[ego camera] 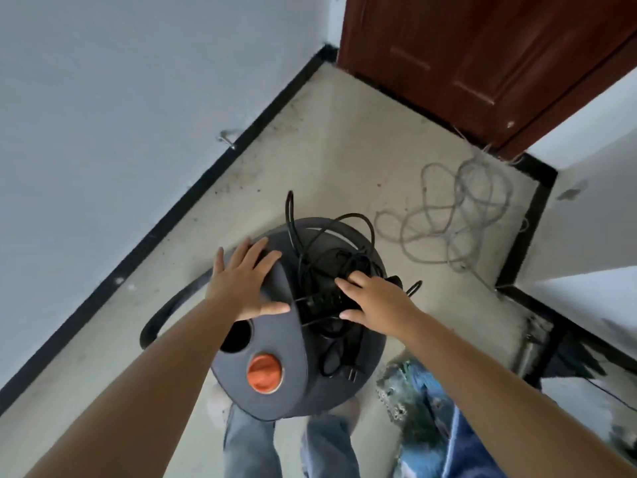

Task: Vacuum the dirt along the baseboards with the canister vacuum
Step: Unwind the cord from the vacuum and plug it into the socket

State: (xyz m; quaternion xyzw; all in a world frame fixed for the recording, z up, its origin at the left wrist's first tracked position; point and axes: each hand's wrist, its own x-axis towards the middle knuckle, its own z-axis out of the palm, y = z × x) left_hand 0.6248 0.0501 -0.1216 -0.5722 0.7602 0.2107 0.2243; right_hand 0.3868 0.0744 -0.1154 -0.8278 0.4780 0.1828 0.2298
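Grey canister vacuum (293, 339): stood mid-floor, near the left wall's baseboard, its black cord (331, 257) heaped on the lid, plug unplugged.
Progress: I judged nothing vacuumed; cord to unwind, hose to take up, all the dirt left.
Floor (344, 150): pale, gritty; dark specks lay along the black baseboard (193, 198) toward the brown door (482, 63) at the far corner.
Loose grey cable (458, 215): coiled by the right-hand baseboard.
Left hand (241, 284): I had it flat, fingers spread, pressing the lid.
Right hand (375, 301): fingers curled on the cord bundle.
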